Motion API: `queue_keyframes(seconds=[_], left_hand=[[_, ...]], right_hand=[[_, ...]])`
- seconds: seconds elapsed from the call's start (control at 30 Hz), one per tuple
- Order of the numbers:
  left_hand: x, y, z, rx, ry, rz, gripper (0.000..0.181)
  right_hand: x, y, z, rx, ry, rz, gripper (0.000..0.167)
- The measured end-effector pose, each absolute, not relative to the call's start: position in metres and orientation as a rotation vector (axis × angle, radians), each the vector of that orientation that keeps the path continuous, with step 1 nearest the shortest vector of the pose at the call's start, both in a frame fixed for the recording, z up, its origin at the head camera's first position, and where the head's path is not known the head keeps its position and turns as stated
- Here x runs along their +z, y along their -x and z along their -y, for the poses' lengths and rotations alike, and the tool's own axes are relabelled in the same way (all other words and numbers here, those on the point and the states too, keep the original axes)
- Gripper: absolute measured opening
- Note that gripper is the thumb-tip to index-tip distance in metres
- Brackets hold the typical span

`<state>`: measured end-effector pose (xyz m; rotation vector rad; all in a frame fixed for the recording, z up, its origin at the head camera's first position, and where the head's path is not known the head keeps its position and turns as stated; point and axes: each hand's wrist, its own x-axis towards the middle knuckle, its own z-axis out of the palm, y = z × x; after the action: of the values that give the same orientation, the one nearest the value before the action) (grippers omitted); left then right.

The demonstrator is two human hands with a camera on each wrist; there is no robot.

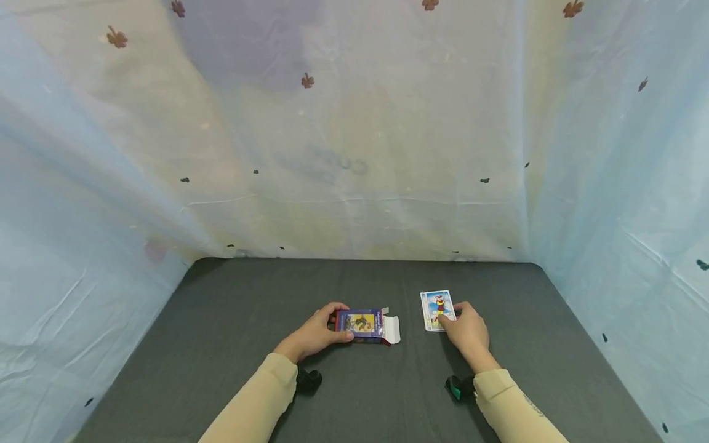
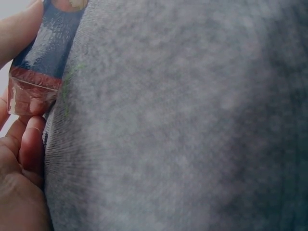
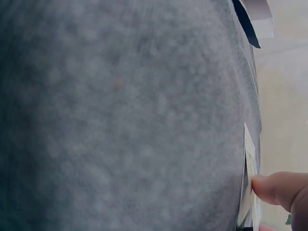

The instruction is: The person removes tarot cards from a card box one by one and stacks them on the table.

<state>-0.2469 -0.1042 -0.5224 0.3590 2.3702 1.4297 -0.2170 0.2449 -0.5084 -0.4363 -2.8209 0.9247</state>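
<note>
A blue and red card box (image 1: 360, 324) with a picture on its face lies flat in my left hand (image 1: 317, 332), gripped at its left end between thumb and fingers. On the box's right side the white end flap (image 1: 392, 330) hangs open. To the right, my right hand (image 1: 468, 333) pinches a few cards (image 1: 431, 303), the thumb on the face of the top one. That card shows a colourful figure on a light blue ground with a white border. Seen edge-on in the right wrist view, the cards (image 3: 248, 159) fan slightly apart; how many there are I cannot tell.
Both hands work over a dark grey cloth-covered table (image 1: 249, 295). Pale patterned sheeting (image 1: 354, 154) hangs behind the table and along its left and right sides. A dark strap piece (image 1: 309, 381) sits at the left wrist and another (image 1: 460, 389) at the right.
</note>
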Motion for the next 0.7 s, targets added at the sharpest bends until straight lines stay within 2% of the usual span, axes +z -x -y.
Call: queue_keyframes(seconds=[0.7], left_hand=[[-0.5225, 0.2478, 0.1042, 1.427, -0.356, -2.372, 0.065]], right_hand=[[-0.5083, 0.2181, -0.2415, 0.879, 0.458, 2.862, 0.051]])
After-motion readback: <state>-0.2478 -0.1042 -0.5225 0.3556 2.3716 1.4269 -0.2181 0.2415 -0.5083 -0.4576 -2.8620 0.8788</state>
